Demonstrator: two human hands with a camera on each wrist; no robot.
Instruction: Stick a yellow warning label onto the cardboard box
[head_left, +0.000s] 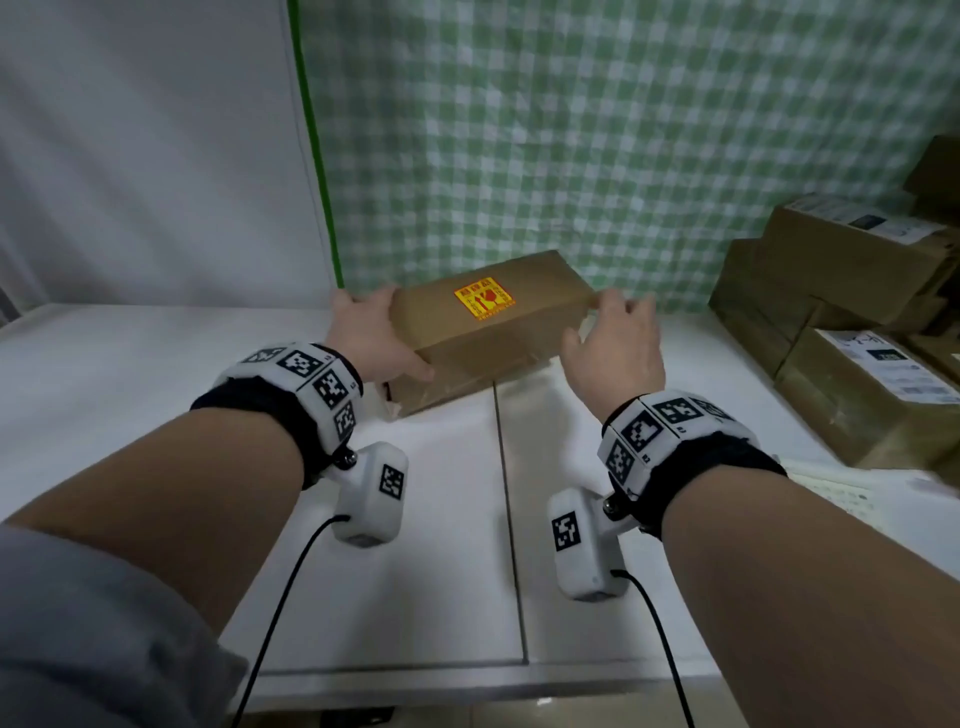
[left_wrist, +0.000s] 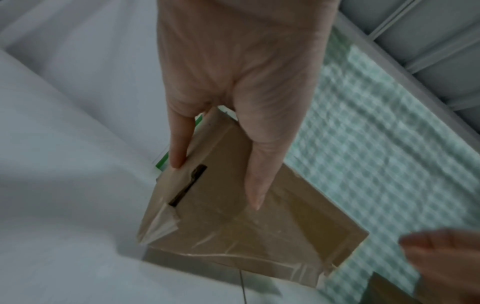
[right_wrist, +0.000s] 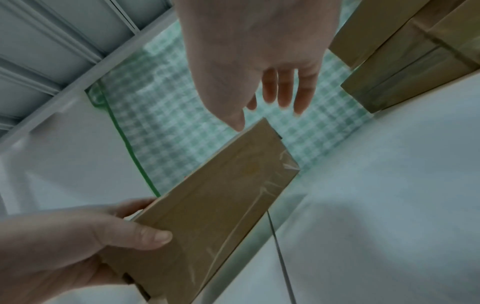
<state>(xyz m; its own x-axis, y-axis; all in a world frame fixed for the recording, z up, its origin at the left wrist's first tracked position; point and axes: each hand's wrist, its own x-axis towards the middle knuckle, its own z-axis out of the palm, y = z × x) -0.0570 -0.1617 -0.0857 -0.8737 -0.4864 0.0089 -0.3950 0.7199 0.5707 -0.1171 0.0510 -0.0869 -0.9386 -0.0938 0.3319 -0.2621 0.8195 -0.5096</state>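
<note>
Left hand gripping cardboard box end, right hand — fingers spread

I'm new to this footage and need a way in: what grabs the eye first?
The bright yellow warning label stands out, stuck on top of the cardboard box at the far middle of the white table. The left hand grips the box's left end, while the right hand is open at its right end. Stacked brown parcels sit at the right.

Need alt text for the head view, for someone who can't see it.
A cardboard box bearing a yellow warning label lies on a white table; the left hand grips its left end, and the open right hand hovers at its right end.
</note>
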